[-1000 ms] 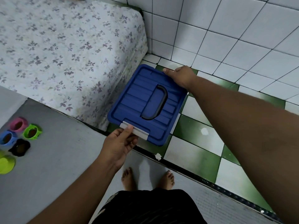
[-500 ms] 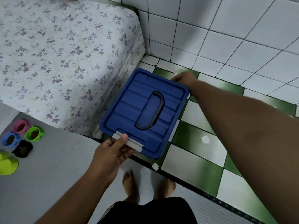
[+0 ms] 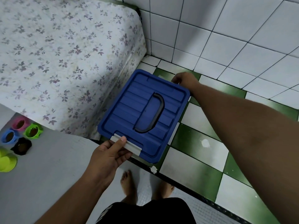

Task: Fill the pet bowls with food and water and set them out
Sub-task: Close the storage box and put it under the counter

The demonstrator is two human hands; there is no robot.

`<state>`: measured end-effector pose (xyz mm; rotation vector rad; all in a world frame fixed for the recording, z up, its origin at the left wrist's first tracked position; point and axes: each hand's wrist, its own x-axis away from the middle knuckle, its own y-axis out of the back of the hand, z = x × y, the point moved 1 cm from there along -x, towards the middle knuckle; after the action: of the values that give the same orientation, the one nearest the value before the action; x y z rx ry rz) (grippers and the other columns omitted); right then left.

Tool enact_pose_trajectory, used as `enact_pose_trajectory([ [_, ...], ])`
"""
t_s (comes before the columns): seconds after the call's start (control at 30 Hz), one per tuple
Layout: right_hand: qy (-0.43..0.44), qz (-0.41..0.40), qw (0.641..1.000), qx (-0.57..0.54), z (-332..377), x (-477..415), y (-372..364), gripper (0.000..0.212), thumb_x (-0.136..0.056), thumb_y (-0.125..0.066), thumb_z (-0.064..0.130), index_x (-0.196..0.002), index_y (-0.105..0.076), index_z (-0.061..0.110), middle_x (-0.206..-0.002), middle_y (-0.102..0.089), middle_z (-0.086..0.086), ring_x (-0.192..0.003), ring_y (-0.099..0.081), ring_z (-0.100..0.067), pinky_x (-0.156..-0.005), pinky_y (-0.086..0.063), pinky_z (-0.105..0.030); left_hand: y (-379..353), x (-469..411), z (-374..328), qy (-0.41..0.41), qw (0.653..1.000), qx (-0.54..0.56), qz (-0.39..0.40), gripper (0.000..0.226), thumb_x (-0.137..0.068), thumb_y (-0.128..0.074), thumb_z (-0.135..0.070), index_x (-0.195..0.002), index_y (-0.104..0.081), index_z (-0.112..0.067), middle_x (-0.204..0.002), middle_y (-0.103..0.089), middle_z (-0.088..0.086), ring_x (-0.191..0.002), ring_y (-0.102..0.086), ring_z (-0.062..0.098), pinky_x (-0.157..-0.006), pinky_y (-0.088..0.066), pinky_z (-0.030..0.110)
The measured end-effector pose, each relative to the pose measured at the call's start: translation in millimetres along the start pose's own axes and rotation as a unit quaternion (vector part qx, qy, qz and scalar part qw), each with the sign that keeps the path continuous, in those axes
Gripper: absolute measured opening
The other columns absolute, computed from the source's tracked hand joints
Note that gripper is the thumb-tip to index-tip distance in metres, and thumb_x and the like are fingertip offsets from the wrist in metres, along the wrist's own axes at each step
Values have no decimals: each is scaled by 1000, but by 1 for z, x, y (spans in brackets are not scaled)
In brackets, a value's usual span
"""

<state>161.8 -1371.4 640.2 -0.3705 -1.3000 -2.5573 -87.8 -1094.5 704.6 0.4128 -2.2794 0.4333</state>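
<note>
Over the green-and-white tiled floor (image 3: pixel 194 143) beside the bed (image 3: pixel 64 54), the blue box (image 3: pixel 139 101) is taken at both ends, seemingly for balance: left grip (image 3: pixel 108 156) pinching its near latch (image 3: pixel 129 145), right grip (image 3: pixel 186 80) clasping the far edge, the coloured bowls (image 3: pixel 33 130) well apart on the mat (image 3: pixel 48 167).

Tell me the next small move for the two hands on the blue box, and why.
Probably lower the box onto the tiled floor beside the mattress and let go. The lid is on, the left hand pinches the near white latch, the right hand grips the far edge, and four small bowls already hold brown food.
</note>
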Motion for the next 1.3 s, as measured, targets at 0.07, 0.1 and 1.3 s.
enact_pose_trajectory([
  [0.07, 8, -21, 999, -25, 2, 2, 6, 25, -90, -71, 24, -108, -69, 6, -97, -66, -7, -86, -58, -15, -75, -41, -22, 0, 0, 0, 0, 1000, -1, 1, 37, -74, -75, -22, -108, -68, -6, -94, -77, 11, -76, -73, 20, -65, -63, 27],
  [0.1, 10, -26, 999, -26, 3, 4, 10, 28, -91, -70, 29, -111, -68, 9, -96, -66, -5, -85, -58, -15, -74, -41, -22, 1, 0, 0, 0, 1000, -1, 1, 38, -74, -75, -22, -108, -68, -6, -95, -77, 11, -77, -72, 21, -65, -63, 27],
  [1.3, -28, 64, 988, -135, 67, 38, 32, 23, -96, -62, 30, -114, -69, 18, -117, -64, 2, -112, -53, -16, -96, -38, -27, 14, -14, 3, 0, 999, 8, 43, 30, -85, -78, -14, -109, -65, -1, -104, -76, 20, -85, -74, 27, -72, -64, 34],
])
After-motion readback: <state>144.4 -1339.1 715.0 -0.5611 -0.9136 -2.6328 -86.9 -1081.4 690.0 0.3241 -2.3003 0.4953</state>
